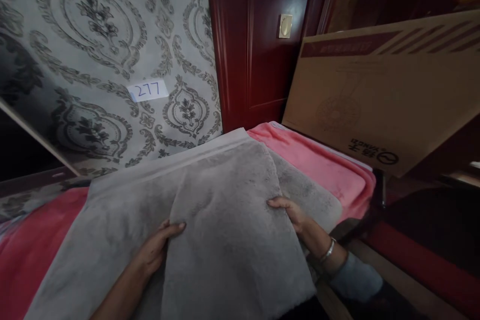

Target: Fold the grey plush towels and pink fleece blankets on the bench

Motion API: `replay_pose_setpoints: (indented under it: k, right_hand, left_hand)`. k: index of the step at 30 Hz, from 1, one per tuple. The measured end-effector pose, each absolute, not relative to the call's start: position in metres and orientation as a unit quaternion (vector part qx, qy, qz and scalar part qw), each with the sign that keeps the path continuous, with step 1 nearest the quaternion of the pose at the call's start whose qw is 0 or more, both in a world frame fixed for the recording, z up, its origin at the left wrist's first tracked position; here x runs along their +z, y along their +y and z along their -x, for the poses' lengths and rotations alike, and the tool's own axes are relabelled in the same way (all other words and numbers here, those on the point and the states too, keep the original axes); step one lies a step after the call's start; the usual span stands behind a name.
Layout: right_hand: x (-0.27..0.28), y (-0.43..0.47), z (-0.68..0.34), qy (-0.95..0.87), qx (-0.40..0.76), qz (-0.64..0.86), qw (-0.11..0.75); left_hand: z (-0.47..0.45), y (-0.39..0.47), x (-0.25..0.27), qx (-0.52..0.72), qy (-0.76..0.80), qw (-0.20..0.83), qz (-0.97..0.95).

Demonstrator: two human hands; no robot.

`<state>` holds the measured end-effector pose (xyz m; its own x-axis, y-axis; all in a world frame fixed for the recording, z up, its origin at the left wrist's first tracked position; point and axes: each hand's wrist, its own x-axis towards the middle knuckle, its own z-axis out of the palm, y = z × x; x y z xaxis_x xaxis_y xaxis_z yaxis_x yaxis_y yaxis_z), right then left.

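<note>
Head view: I see the left hand (159, 245) and right hand (294, 212) pinching two sides of the grey cloth (225, 245), maybe to keep it straight. It's between them; pink cloth (305, 157) pokes out past the right hand.

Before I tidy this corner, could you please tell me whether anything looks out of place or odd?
The cardboard box beside the pink cloth looks odd: its lettering appears upside down. I see no tear or spill on the grey cloth held by the left hand and right hand.
</note>
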<state>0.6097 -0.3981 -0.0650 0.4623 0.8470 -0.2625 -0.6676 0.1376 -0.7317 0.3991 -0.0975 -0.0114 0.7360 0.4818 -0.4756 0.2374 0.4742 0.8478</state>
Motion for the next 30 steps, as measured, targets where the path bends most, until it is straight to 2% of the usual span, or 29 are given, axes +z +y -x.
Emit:
replay_pose_setpoints:
  k: [4, 10, 13, 16, 18, 20, 23, 27, 30]
  right_hand:
    - [-0.066, -0.399, -0.612, -0.040, 0.556, 0.424, 0.714]
    - [-0.056, -0.396, -0.609, 0.046, 0.533, 0.440, 0.722]
    - [-0.049, -0.395, -0.605, 0.038, 0.519, 0.454, 0.723]
    - [-0.036, -0.391, -0.601, -0.033, 0.488, 0.484, 0.725]
    - [-0.021, -0.384, -0.592, -0.116, 0.424, 0.515, 0.736]
    - [-0.005, -0.371, -0.577, -0.229, 0.338, 0.552, 0.727]
    - [0.012, -0.348, -0.546, -0.407, 0.246, 0.603, 0.641]
    - [0.011, -0.331, -0.521, -0.526, 0.213, 0.637, 0.521]
    - [-0.001, -0.332, -0.534, -0.533, 0.229, 0.617, 0.532]
  left_hand:
    - [-0.406, -0.094, -0.019, 0.061, 0.373, 0.770, -0.514]
    - [-0.412, -0.098, -0.017, 0.047, 0.351, 0.753, -0.555]
    - [-0.409, -0.103, -0.005, 0.164, 0.350, 0.665, -0.639]
    - [-0.411, -0.121, 0.009, 0.264, 0.303, 0.570, -0.717]
    - [-0.418, -0.139, 0.017, 0.218, 0.263, 0.601, -0.722]
    - [-0.428, -0.159, 0.023, 0.133, 0.244, 0.677, -0.681]
    - [-0.440, -0.185, 0.029, 0.067, 0.208, 0.766, -0.604]
    - [-0.439, -0.198, 0.033, 0.142, 0.211, 0.764, -0.593]
    - [-0.435, -0.192, 0.032, 0.199, 0.245, 0.724, -0.613]
